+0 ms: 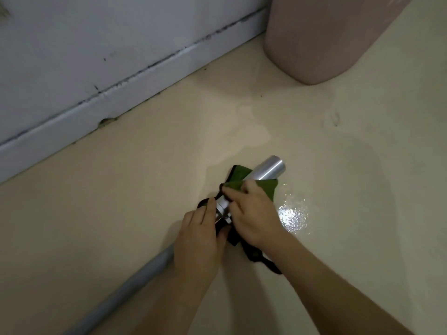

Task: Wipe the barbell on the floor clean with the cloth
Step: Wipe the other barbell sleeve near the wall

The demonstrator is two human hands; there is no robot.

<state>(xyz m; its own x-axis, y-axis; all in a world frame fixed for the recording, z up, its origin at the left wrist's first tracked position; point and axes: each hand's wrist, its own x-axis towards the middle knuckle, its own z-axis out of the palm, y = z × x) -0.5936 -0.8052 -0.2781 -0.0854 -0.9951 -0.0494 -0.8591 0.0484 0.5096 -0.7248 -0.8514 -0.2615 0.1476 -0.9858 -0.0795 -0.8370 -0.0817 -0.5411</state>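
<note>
A silver barbell [268,169] lies on the beige floor, running from the lower left up to its thick sleeve end at centre. A green cloth [238,177] with a dark edge is wrapped round the bar just below the sleeve. My right hand [251,213] pinches the cloth against the bar from the right. My left hand [198,235] holds the bar and the cloth's dark edge from the left, fingers curled round them. The collar of the bar shows between both hands; the thin shaft [135,284] continues under my left forearm.
A grey wall with a baseboard [121,97] runs diagonally across the upper left. A pink bin [324,37] stands on the floor at the upper right. A bright light glare [292,216] reflects off the glossy floor right of my hands.
</note>
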